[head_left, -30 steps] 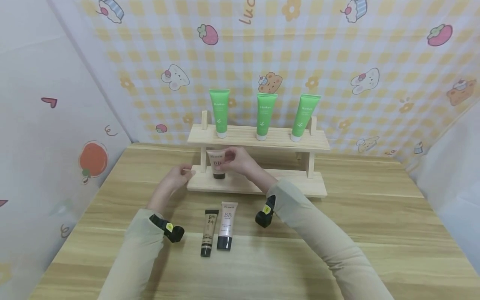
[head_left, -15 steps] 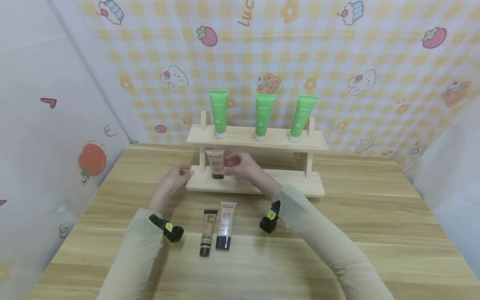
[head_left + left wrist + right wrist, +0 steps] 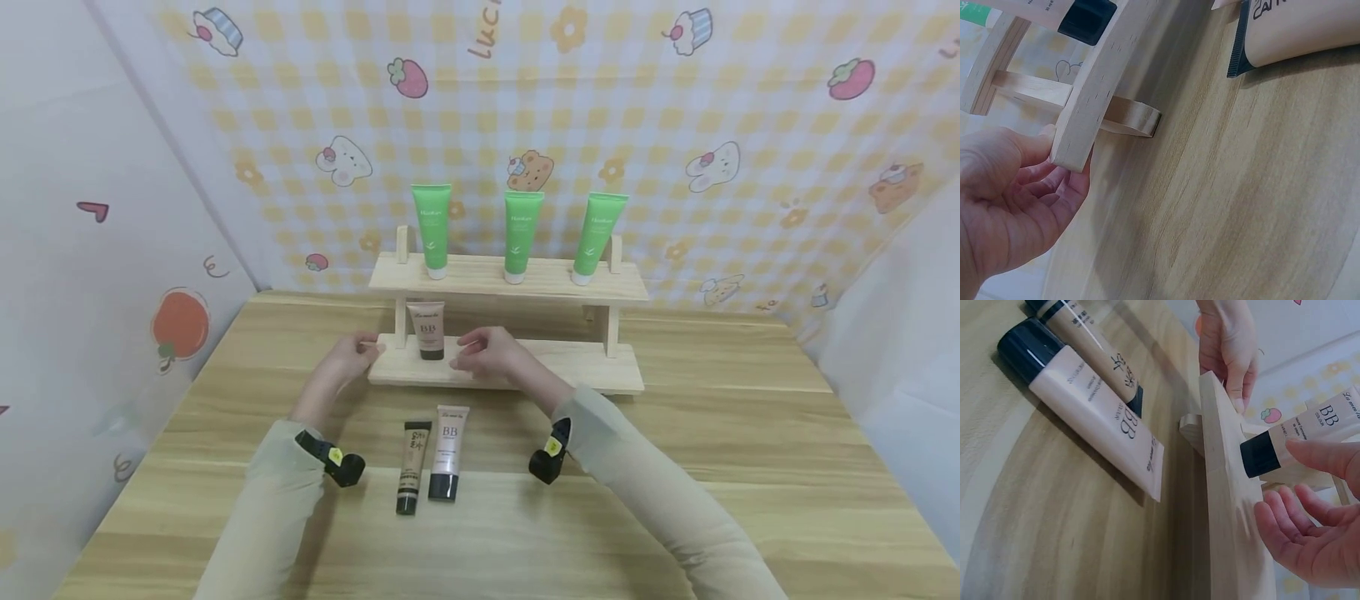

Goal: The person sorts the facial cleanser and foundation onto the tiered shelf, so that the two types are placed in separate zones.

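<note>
A pink BB cream tube (image 3: 428, 327) stands upright on its black cap at the left of the lower tier of a small wooden display shelf (image 3: 555, 357). My right hand (image 3: 491, 354) hovers just right of it, thumb and fingers apart and holding nothing. In the right wrist view a thumb overlaps the tube's edge (image 3: 1322, 428). At the lower board's left end, my left hand (image 3: 348, 358) pinches the wood between thumb and fingers, as the left wrist view shows at close range. Its thumb (image 3: 1036, 147) lies on the board's top.
Three green tubes (image 3: 522, 233) stand along the upper tier. In front of the shelf, a second pink BB tube (image 3: 447, 446) and a slimmer tan tube (image 3: 412, 462) lie on the wooden table (image 3: 750, 450). A checked cloth (image 3: 465, 125) hangs behind.
My right hand has let go of the BB cream tube and drawn back to the right. The tube stays standing. My left hand keeps its hold on the shelf end.
</note>
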A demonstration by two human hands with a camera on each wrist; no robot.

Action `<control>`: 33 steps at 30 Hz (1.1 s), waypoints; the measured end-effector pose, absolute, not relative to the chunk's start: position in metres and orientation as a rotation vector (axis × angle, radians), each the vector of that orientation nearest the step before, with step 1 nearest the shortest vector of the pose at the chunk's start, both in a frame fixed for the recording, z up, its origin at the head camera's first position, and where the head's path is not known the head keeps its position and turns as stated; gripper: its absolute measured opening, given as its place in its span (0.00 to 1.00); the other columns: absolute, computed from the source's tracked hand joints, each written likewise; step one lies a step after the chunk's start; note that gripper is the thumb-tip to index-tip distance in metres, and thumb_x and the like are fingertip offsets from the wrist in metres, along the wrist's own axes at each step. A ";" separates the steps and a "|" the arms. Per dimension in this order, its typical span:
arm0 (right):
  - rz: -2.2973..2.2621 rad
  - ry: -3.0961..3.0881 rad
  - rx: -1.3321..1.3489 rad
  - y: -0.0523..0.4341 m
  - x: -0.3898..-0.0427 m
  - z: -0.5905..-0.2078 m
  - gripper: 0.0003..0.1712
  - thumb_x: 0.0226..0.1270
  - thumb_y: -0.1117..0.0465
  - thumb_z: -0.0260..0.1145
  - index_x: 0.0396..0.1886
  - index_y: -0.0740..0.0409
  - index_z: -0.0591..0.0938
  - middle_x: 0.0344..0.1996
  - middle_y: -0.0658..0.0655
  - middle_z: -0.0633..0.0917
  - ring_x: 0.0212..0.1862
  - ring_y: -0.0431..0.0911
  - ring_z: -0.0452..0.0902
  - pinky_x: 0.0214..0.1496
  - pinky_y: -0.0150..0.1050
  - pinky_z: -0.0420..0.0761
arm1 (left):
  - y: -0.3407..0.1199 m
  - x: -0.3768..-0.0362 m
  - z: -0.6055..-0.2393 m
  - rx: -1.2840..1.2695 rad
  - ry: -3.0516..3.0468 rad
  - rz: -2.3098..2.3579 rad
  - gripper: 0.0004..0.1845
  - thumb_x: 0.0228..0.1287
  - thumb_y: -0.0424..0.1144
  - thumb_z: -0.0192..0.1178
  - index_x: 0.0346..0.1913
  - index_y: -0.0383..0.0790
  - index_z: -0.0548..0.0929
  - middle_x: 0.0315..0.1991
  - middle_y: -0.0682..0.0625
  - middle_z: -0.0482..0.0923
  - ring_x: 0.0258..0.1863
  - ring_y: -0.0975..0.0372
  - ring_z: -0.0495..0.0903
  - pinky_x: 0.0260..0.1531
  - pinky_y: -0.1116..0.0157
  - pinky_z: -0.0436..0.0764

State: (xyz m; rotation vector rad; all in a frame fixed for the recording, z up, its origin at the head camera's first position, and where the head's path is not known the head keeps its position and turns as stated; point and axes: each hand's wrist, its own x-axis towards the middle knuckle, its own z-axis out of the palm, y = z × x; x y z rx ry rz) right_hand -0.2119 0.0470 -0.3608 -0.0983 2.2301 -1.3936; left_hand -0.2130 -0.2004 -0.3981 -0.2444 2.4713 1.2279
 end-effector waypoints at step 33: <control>-0.911 2.399 -0.386 0.043 -0.162 -0.384 0.22 0.51 0.58 0.70 0.45 0.65 0.79 0.37 0.59 0.84 0.33 0.44 0.79 0.34 0.34 0.80 | -0.200 -0.211 -0.394 -0.259 2.470 1.184 0.29 0.71 0.47 0.43 0.68 0.34 0.55 0.63 0.32 0.62 0.60 0.44 0.67 0.58 0.52 0.69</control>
